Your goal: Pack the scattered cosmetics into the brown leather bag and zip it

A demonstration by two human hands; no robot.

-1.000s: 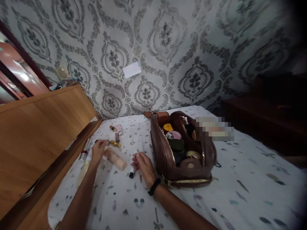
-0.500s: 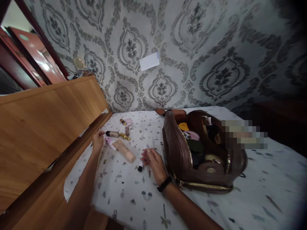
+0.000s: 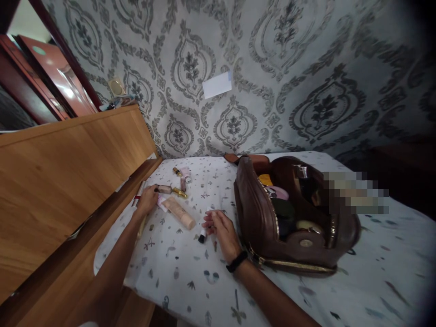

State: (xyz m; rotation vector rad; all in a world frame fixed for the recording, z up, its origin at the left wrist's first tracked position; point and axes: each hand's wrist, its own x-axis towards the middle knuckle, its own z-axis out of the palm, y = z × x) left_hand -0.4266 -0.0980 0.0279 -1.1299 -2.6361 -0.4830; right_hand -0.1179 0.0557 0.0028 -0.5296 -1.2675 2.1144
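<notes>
My left hand (image 3: pixel 148 200) is curled low over the sheet, its fingertips at the black-capped foundation bottle (image 3: pixel 165 189); whether they grip it is hidden. A slim white and red item (image 3: pixel 137 199) lies against that hand. Beside the bottle are a gold lipstick tube (image 3: pixel 180 192), a pink tube (image 3: pixel 162 203) partly covered by the hand, and a beige squeeze tube (image 3: pixel 180 213). My right hand (image 3: pixel 222 229) rests on the sheet with its fingers closed around a small white tube with a black cap (image 3: pixel 202 238), whose cap points down towards me.
An open brown leather bag (image 3: pixel 255 218) stands at the right, with a pink round item (image 3: pixel 279 193) and other things inside. Farther back lie a dark and gold lipstick (image 3: pixel 176 171) and small pink items (image 3: pixel 184 183). A wooden headboard (image 3: pixel 85 159) borders the left side.
My left hand has moved right and inward, now covering part of the pink tube, and the white and red item shows beside it. My right hand stays about where it was.
</notes>
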